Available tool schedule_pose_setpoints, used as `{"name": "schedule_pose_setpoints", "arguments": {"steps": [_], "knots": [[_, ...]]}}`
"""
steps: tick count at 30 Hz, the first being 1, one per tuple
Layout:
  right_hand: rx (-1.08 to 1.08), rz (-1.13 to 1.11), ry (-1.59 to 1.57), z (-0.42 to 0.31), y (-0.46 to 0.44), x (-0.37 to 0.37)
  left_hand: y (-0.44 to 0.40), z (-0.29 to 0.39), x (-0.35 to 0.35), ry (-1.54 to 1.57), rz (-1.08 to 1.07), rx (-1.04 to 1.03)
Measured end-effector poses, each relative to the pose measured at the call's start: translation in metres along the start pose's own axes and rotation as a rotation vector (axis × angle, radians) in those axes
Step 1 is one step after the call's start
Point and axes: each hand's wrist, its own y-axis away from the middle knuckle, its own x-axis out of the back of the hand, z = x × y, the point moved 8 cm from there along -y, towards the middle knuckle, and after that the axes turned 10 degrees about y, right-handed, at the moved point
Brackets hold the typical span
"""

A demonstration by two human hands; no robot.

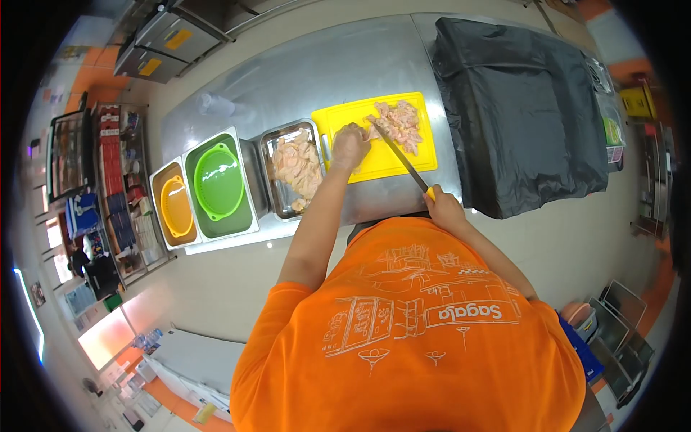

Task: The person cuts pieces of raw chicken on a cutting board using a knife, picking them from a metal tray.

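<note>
On a yellow cutting board point(338, 115) lies a spread of cut raw chicken meat point(403, 128). My left hand point(350, 147), in a thin clear glove, has its fingers curled down on a piece of the meat at the board's left side. My right hand point(446, 210) is wrapped round the yellow handle of a long knife point(403, 160). The blade slants up and left across the board, its tip among the pieces close to my left fingers. Left of the board, a metal tray point(268, 137) holds larger raw chicken pieces point(296, 167).
Further left, metal pans hold a green basket point(218, 183) and an orange basket point(175, 205). A clear plastic container point(216, 104) rests behind them on the steel table point(288, 79). Black plastic sheeting point(525, 122) covers something bulky on the right.
</note>
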Motion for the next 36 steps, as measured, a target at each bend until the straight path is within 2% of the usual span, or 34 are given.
{"name": "schedule_pose_setpoints", "arguments": {"steps": [6,9,12,15,18,21,27,30,33,36], "knots": [[-0.01,0.015,-0.002,-0.001,0.002,0.004,0.022,0.015,0.007,-0.13,0.013,-0.233],[-0.001,0.022,-0.001,0.001,0.0,0.002,0.029,0.012,0.007,-0.121,-0.029,-0.204],[-0.007,0.009,-0.008,0.0,-0.001,0.001,0.031,0.012,-0.004,-0.016,-0.187,-0.153],[-0.016,-0.014,-0.007,-0.002,0.0,0.005,0.034,0.024,0.005,0.154,-0.216,-0.118],[-0.022,-0.021,-0.026,-0.002,0.004,0.009,0.027,-0.003,0.021,0.252,-0.059,0.252],[-0.013,-0.029,-0.056,-0.001,0.014,0.013,0.016,-0.02,0.033,0.206,0.133,0.288],[0.034,-0.092,-0.15,-0.002,0.027,0.017,-0.012,-0.032,0.006,0.134,-0.069,0.335],[0.063,-0.129,-0.186,-0.005,0.03,0.012,-0.014,-0.038,-0.009,0.292,-0.278,0.539],[0.075,-0.142,-0.208,-0.005,0.026,0.001,-0.017,-0.039,-0.014,0.294,-0.301,0.567],[0.034,-0.168,-0.193,-0.002,0.023,-0.003,-0.031,-0.03,-0.019,-0.087,-0.401,0.397]]}}
